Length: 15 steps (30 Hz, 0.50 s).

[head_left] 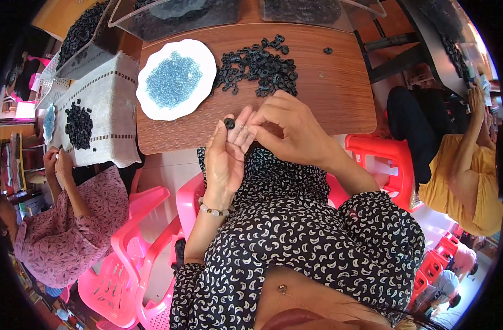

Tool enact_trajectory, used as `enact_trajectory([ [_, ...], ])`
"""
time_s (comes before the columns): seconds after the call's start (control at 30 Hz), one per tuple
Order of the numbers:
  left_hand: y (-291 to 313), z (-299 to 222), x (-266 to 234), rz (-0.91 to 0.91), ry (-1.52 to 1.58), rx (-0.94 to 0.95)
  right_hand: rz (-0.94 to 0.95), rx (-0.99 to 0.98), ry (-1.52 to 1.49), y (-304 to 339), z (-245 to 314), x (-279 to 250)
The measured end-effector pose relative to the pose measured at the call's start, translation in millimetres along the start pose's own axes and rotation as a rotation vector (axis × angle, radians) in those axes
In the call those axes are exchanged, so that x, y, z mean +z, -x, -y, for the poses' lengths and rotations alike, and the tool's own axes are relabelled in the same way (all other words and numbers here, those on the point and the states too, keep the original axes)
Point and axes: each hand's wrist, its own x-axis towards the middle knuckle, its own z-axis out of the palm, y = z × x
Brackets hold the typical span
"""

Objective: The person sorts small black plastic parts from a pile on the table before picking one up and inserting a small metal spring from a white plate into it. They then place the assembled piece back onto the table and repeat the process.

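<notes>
Black piece [230,124] pinched in the left hand [227,153]; at right, grip of the right hand [294,129] cannot be told.

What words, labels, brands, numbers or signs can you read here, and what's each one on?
No text can be read anywhere.
White scalloped plate: no lettering visible.
Small black ring-shaped pieces: too small to tell any markings.
Black dress with pale crescents: pattern only.
Colourful upright items at far left: too blurred.

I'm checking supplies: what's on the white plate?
The white plate holds many small bluish pieces; they cover the plate's middle, and whatever lies beneath them cannot be seen.
</notes>
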Motion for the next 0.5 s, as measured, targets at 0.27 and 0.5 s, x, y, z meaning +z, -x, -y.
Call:
enact_trajectory([
  [0.27,6,5,5,0.035,-0.12,0.048,-0.069,-0.027,0.085,6,-8,17],
  [0.5,5,7,2,0.047,-0.161,0.072,-0.054,-0.011,0.066,7,-8,19],
])
